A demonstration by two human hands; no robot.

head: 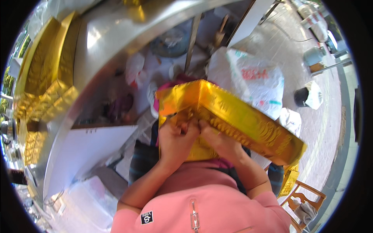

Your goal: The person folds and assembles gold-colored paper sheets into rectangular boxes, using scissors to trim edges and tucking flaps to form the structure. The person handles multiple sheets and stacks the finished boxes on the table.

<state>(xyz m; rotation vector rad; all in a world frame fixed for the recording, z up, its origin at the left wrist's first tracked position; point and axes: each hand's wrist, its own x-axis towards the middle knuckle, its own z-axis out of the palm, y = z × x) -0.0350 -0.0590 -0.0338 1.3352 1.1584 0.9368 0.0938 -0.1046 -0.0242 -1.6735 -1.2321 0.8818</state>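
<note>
A long gold foil-covered box [247,116] with embossed patterns lies tilted across my lap, its far right end raised over the floor side. My left hand [176,139] pinches the gold foil at the box's near left part, with the fingers curled beside a dark gap in the foil. Close against it, my right hand [217,139] presses or grips the lower edge of the box, its thumb near the left hand's fingers. More gold foil shows below and between both hands. The fingertips are partly hidden, so the exact hold is unclear.
A metal table [116,32] curves along the left, bearing stacked gold boxes [49,58]. Beyond my lap stands a large white woven sack [247,75]. A wooden chair [309,198] is at lower right, a dark bucket [301,96] at right, a clear plastic bin [93,201] at lower left.
</note>
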